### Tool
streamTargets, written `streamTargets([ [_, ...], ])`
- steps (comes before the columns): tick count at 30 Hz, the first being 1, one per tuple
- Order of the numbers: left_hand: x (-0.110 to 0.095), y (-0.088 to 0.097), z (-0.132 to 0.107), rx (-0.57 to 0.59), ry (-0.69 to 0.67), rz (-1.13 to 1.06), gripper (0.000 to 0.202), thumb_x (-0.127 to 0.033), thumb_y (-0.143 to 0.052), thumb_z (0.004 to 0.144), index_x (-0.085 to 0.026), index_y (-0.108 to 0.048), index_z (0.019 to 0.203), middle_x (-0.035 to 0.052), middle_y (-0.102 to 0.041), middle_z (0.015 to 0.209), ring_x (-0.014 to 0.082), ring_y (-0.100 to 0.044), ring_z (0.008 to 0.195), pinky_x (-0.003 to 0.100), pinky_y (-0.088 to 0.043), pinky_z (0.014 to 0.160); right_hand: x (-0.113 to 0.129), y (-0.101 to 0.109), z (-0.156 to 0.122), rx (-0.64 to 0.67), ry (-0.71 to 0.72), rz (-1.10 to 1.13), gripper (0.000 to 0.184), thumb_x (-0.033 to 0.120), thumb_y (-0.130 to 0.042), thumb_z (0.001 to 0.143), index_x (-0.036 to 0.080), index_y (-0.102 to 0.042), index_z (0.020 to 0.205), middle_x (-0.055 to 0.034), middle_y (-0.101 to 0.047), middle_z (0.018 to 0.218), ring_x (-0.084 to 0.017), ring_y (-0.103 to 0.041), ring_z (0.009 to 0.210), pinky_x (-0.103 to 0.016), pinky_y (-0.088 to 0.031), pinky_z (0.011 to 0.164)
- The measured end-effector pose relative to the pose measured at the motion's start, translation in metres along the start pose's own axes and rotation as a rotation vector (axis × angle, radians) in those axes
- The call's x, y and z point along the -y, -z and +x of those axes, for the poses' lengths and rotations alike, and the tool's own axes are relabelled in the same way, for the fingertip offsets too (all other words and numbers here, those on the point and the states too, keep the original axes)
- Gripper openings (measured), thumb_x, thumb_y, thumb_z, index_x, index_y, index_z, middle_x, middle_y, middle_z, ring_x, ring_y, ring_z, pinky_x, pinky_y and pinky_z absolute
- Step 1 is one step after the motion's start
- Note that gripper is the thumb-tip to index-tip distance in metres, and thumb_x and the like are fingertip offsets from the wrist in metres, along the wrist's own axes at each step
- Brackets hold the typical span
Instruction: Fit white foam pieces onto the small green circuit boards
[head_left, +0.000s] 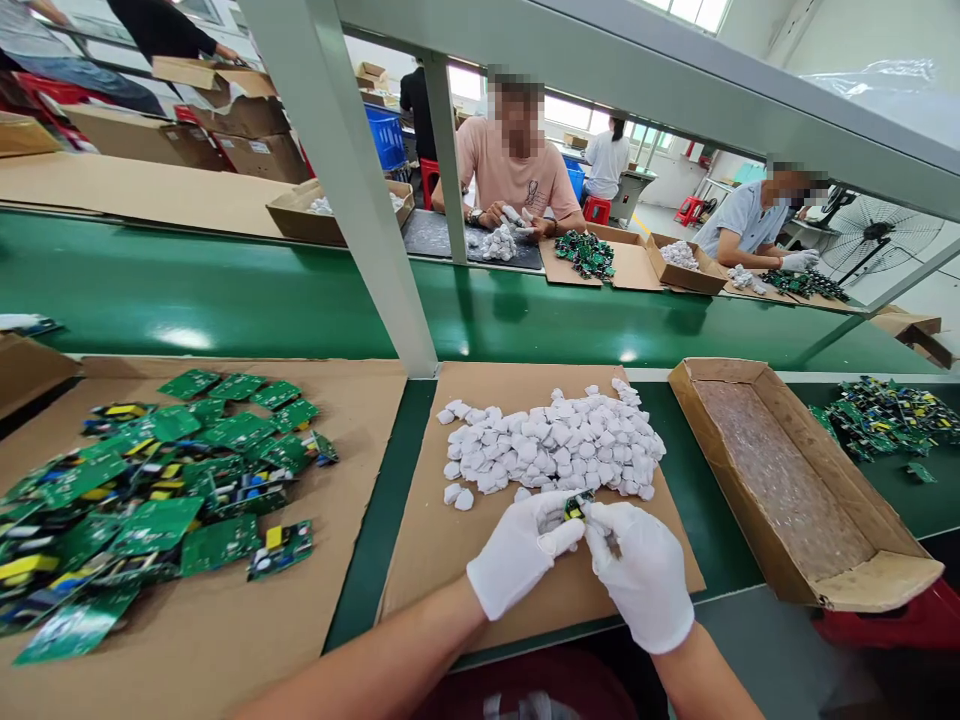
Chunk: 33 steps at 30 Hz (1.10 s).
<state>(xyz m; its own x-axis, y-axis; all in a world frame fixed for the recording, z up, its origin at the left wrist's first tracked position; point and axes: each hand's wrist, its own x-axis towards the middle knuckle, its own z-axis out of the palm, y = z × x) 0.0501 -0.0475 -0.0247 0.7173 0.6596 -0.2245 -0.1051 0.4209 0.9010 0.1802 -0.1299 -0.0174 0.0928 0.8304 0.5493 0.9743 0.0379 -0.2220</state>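
Observation:
White gloves cover both of my hands. My left hand (525,545) pinches a small circuit board (576,506) with a yellow part on it. From the other side, my right hand (637,565) closes its fingertips at the same board; whether they also hold a small white piece is hidden. Just beyond my hands, a heap of small white pieces (555,445) lies on a cardboard sheet (420,560). To the left, many green circuit boards (157,525) with yellow and blue parts are piled on another cardboard sheet (300,620).
A shallow cardboard box (780,480) stands at the right, beside another pile of circuit boards (892,415). A metal post (352,190) rises from the green bench (300,290). Across it, a person in a pink shirt (517,170) and another in light blue (750,215) handle small pieces.

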Motion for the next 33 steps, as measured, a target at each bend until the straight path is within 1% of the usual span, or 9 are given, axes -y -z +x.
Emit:
streamTargets([
  [3,-0.004,0.0,0.0,0.078,0.043,-0.072,0.036,-0.036,-0.07,0.069,-0.014,-0.064,0.097,0.004,-0.064,0.081,0.0109,-0.055,0.067,0.024,-0.047,0.063,-0.003,0.004,0.002,0.108,-0.074,0.189,0.019,0.022,-0.054,0.083,0.023,-0.063,0.099,-0.0029,-0.063,0.077,-0.015,-0.059,0.064,-0.026,-0.047,0.06],
  [7,-0.011,0.001,0.001,0.168,0.095,-0.189,0.042,-0.038,-0.064,0.075,-0.02,-0.057,0.112,0.0062,-0.063,0.098,0.0116,-0.06,0.073,0.024,-0.048,0.066,-0.006,0.012,0.006,0.176,-0.183,0.357,0.041,0.028,-0.053,0.084,0.024,-0.05,0.124,-0.0058,-0.058,0.097,-0.013,-0.058,0.065,-0.026,-0.051,0.058],
  [12,-0.01,0.001,0.0,0.152,0.122,-0.237,0.038,-0.04,-0.066,0.073,-0.016,-0.06,0.102,0.0075,-0.062,0.096,0.0131,-0.061,0.076,0.025,-0.049,0.067,-0.004,0.004,0.003,-0.02,-0.075,0.177,0.017,0.022,-0.058,0.083,0.027,-0.067,0.097,-0.0082,-0.058,0.105,-0.018,-0.061,0.081,-0.032,-0.052,0.072],
  [16,-0.009,-0.001,0.0,0.117,0.096,-0.237,0.039,-0.041,-0.072,0.066,-0.013,-0.061,0.091,0.0042,-0.062,0.083,0.0108,-0.057,0.067,0.024,-0.049,0.063,-0.001,-0.009,-0.003,-0.083,0.032,0.006,0.021,0.023,-0.063,0.079,0.031,-0.068,0.098,-0.0084,-0.062,0.105,-0.02,-0.06,0.079,-0.035,-0.051,0.067],
  [19,-0.01,-0.002,0.0,0.082,0.066,-0.178,0.04,-0.04,-0.077,0.06,-0.012,-0.06,0.083,0.0015,-0.06,0.073,0.0084,-0.052,0.06,0.02,-0.045,0.055,0.0,-0.011,-0.004,-0.077,0.035,0.002,0.022,0.022,-0.063,0.078,0.031,-0.068,0.099,-0.0081,-0.064,0.104,-0.022,-0.06,0.083,-0.036,-0.05,0.07],
  [23,-0.013,-0.002,0.0,0.076,0.085,-0.132,0.032,-0.04,-0.071,0.067,-0.012,-0.059,0.077,0.002,-0.06,0.07,0.0083,-0.053,0.057,0.02,-0.045,0.053,0.003,-0.005,-0.001,0.026,-0.061,0.299,0.029,0.022,-0.059,0.079,0.026,-0.062,0.107,-0.0094,-0.059,0.113,-0.023,-0.059,0.095,-0.038,-0.051,0.078],
  [27,-0.013,-0.003,0.0,0.031,0.082,-0.129,0.031,-0.04,-0.069,0.069,-0.012,-0.059,0.077,0.0026,-0.059,0.068,0.0111,-0.055,0.061,0.02,-0.044,0.052,0.005,0.0,0.0,0.063,-0.303,0.654,0.054,0.03,-0.053,0.083,0.019,-0.037,0.134,-0.012,-0.058,0.116,-0.021,-0.061,0.09,-0.035,-0.054,0.074],
  [30,-0.011,-0.004,-0.001,0.008,0.033,-0.102,0.031,-0.041,-0.068,0.069,-0.012,-0.061,0.078,0.0018,-0.058,0.069,0.0104,-0.052,0.061,0.02,-0.043,0.052,0.007,-0.002,0.001,0.082,-0.39,0.621,0.063,0.033,-0.059,0.08,0.018,-0.034,0.136,-0.0121,-0.059,0.117,-0.021,-0.062,0.088,-0.035,-0.054,0.075],
  [33,-0.01,-0.004,-0.003,0.039,-0.029,-0.071,0.034,-0.045,-0.061,0.075,-0.013,-0.063,0.088,0.0032,-0.06,0.075,0.0128,-0.053,0.068,0.023,-0.045,0.059,0.011,-0.002,0.006,0.214,-0.409,0.588,0.059,0.03,-0.06,0.078,0.019,-0.042,0.133,-0.0097,-0.064,0.113,-0.023,-0.063,0.095,-0.033,-0.054,0.079],
])
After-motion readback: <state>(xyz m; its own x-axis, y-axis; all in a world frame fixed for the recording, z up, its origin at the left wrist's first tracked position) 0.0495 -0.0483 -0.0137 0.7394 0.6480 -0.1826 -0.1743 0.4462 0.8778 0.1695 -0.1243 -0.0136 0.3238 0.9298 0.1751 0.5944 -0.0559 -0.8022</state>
